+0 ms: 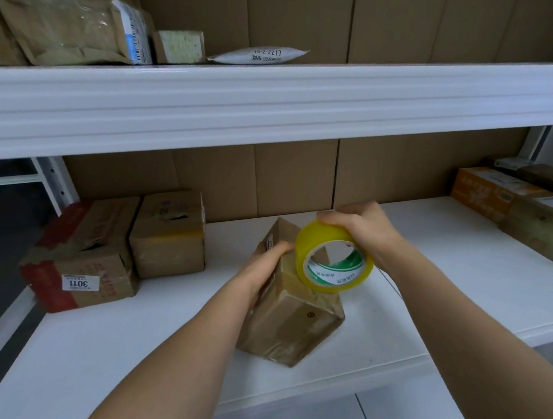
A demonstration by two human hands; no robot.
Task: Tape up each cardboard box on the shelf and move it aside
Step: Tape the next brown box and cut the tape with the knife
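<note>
Now the person works on one small cardboard box (293,321) that stands near the front edge of the white shelf (430,295), about in the middle of its length. The left hand (267,266) grips the upper left side of this box, with the fingers curled over its top edge. The right hand (359,229) holds the yellow tape roll (333,257) from above, its fingers bent around the rim, and the roll touches the top of the box. I cannot tell if a strip of tape is already drawn out. One flap at the far end of the box seems to stand up, so I judge that this box is not closed yet, though its sides look shiny with tape.

Toward the left end of the shelf two more boxes stand close together: a red-printed box (83,256) with the label 3011 at the left front, and a plain brown box (170,235) just beside it, nearer the back wall. Both show torn openings on top, so I think they wait for tape. At the right end lie an orange carton (477,191) and a brown wrapped parcel (548,230); whether these were finished and moved aside I cannot say. On the upper shelf (280,106) lie padded bags. My judgement is that the task is in its early or middle part.
</note>
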